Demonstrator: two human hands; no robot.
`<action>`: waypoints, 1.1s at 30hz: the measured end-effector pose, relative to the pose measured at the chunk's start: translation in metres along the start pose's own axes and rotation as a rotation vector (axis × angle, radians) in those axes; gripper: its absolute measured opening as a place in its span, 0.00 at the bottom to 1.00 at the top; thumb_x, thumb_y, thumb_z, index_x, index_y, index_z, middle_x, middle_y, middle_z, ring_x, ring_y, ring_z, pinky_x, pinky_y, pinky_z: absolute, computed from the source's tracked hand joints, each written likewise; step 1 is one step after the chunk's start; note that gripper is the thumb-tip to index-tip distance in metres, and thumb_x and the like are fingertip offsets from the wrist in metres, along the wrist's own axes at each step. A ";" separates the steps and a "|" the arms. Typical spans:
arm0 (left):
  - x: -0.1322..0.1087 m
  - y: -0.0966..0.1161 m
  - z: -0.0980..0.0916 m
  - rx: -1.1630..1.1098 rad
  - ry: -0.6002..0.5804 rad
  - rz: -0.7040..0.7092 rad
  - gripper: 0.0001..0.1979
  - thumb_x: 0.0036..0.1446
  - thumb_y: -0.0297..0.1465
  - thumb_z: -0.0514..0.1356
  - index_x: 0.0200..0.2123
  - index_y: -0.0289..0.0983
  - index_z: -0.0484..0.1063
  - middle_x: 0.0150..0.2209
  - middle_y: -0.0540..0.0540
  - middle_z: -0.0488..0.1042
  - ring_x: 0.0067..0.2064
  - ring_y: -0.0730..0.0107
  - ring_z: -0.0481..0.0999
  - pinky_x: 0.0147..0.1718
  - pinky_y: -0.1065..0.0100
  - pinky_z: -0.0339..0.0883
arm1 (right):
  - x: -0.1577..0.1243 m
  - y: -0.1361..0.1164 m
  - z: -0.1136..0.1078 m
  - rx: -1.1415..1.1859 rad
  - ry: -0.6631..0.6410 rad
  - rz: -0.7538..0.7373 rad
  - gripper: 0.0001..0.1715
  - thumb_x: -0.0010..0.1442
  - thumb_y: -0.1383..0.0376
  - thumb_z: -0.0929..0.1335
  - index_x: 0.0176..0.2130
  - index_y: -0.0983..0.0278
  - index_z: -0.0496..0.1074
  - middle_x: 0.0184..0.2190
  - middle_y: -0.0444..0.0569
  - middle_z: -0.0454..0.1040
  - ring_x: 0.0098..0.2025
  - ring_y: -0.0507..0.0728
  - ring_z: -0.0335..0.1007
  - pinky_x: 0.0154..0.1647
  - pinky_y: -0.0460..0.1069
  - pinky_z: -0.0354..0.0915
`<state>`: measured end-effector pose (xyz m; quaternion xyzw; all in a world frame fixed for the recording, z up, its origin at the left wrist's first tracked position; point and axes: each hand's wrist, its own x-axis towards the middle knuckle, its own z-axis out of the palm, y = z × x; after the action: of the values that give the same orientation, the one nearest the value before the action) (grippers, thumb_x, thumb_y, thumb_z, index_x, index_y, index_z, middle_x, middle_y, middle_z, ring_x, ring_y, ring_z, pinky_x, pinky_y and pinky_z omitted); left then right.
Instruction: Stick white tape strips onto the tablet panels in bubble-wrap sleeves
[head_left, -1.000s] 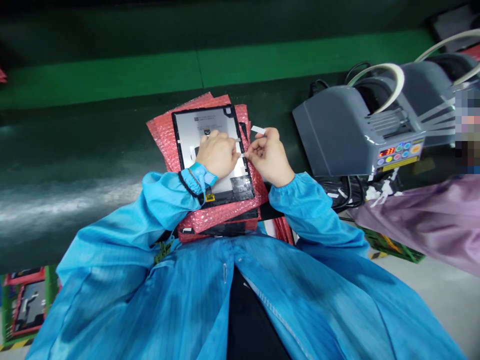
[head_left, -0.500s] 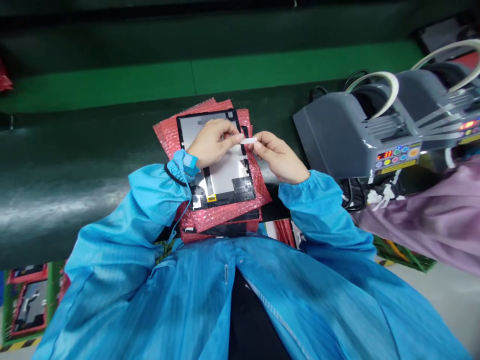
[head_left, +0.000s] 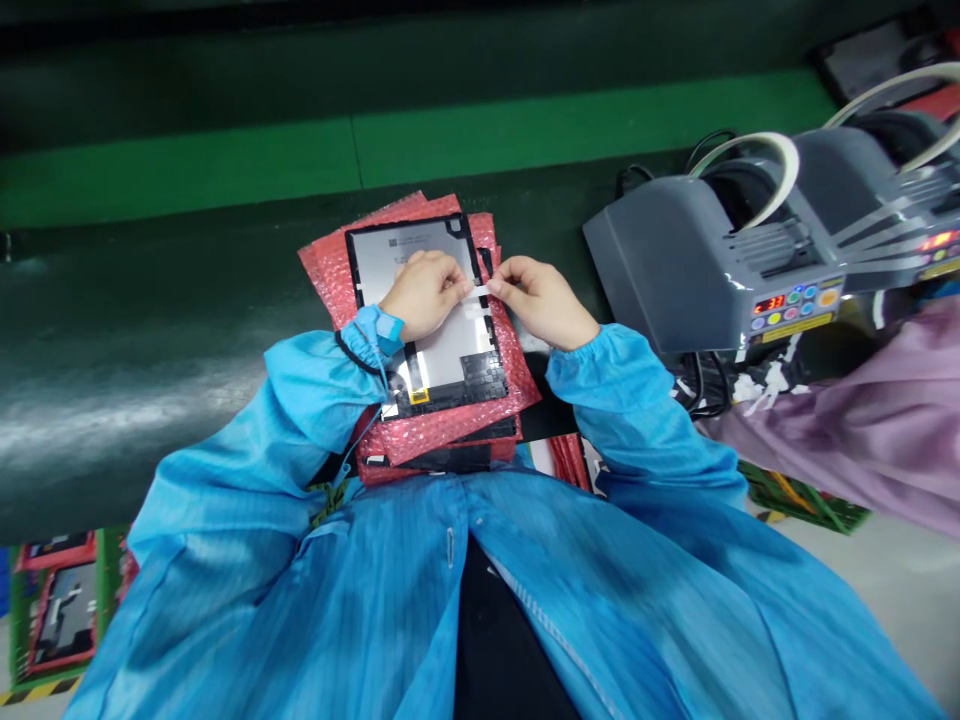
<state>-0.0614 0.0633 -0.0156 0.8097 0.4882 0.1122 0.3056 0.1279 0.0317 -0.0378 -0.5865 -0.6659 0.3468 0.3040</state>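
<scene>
Between my two hands a short strip of white tape (head_left: 481, 291) is stretched, one end pinched in each. My left hand (head_left: 426, 293) is closed on its left end, over the back of a flat display panel (head_left: 450, 350). At the panel's right edge, my right hand (head_left: 541, 302) is closed on the other end. The panel is silver-grey with a black border and a yellow-framed patch near its lower edge. Under it lie red bubble-wrap bags (head_left: 405, 437), stacked with other dark panels. Part of the panel is hidden by my left hand.
To the right stands a grey tape dispenser (head_left: 675, 260) with a lit red display, a second dispenser (head_left: 862, 190) beside it. A co-worker's purple sleeve (head_left: 862, 420) reaches in at right. Green crates with panels (head_left: 64, 615) sit at lower left.
Both hands have moved slightly down and left with the tape, lowering it to the panel's right edge. My right hand is now closer to the panel. The view has shifted a little.
</scene>
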 end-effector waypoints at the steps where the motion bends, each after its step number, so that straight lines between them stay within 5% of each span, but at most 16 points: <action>1: 0.000 0.000 0.003 0.051 0.011 -0.018 0.08 0.65 0.31 0.58 0.35 0.36 0.75 0.41 0.42 0.76 0.52 0.54 0.72 0.55 0.52 0.64 | 0.001 0.000 0.002 -0.035 0.012 0.004 0.11 0.61 0.61 0.70 0.30 0.63 0.69 0.30 0.46 0.71 0.37 0.56 0.67 0.47 0.53 0.65; 5: -0.001 0.004 0.011 0.165 0.033 -0.061 0.10 0.66 0.32 0.58 0.34 0.36 0.77 0.46 0.39 0.75 0.58 0.46 0.68 0.57 0.46 0.61 | 0.002 0.004 0.008 -0.114 0.044 0.005 0.09 0.57 0.69 0.69 0.27 0.62 0.67 0.29 0.46 0.69 0.38 0.57 0.66 0.49 0.54 0.64; 16: -0.005 0.010 0.009 0.200 -0.001 -0.066 0.09 0.65 0.32 0.59 0.34 0.36 0.77 0.47 0.38 0.75 0.59 0.45 0.67 0.58 0.46 0.62 | -0.003 0.006 0.010 -0.098 0.023 0.033 0.12 0.56 0.69 0.70 0.26 0.61 0.63 0.27 0.44 0.64 0.34 0.55 0.61 0.46 0.53 0.62; 21: -0.002 0.004 0.009 0.165 0.076 -0.106 0.09 0.59 0.37 0.66 0.33 0.36 0.76 0.46 0.39 0.75 0.56 0.45 0.69 0.56 0.46 0.63 | -0.003 0.026 0.022 0.164 0.118 0.205 0.19 0.54 0.64 0.75 0.33 0.60 0.60 0.26 0.38 0.59 0.31 0.51 0.58 0.37 0.48 0.61; 27: 0.016 0.006 0.018 0.207 0.127 -0.099 0.14 0.53 0.40 0.69 0.28 0.36 0.74 0.44 0.39 0.75 0.58 0.40 0.68 0.58 0.44 0.61 | 0.002 0.030 0.024 0.394 0.069 0.291 0.22 0.53 0.65 0.76 0.35 0.60 0.59 0.24 0.35 0.61 0.27 0.49 0.59 0.31 0.45 0.59; 30: 0.008 -0.002 0.002 0.193 0.168 -0.101 0.14 0.52 0.41 0.70 0.29 0.36 0.74 0.45 0.39 0.75 0.58 0.41 0.69 0.58 0.45 0.61 | -0.001 0.022 0.016 0.339 0.052 0.313 0.17 0.57 0.64 0.74 0.34 0.60 0.61 0.22 0.36 0.64 0.25 0.49 0.59 0.29 0.45 0.59; 33: -0.027 -0.027 -0.028 0.144 0.355 -0.172 0.15 0.58 0.43 0.65 0.36 0.36 0.75 0.44 0.39 0.77 0.55 0.49 0.71 0.58 0.51 0.63 | -0.007 0.015 0.010 0.153 0.098 0.255 0.13 0.60 0.62 0.72 0.32 0.61 0.64 0.22 0.39 0.66 0.24 0.50 0.60 0.28 0.47 0.59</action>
<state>-0.1078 0.0595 -0.0069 0.7523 0.6084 0.1917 0.1647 0.1289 0.0252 -0.0562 -0.6576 -0.5421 0.4032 0.3333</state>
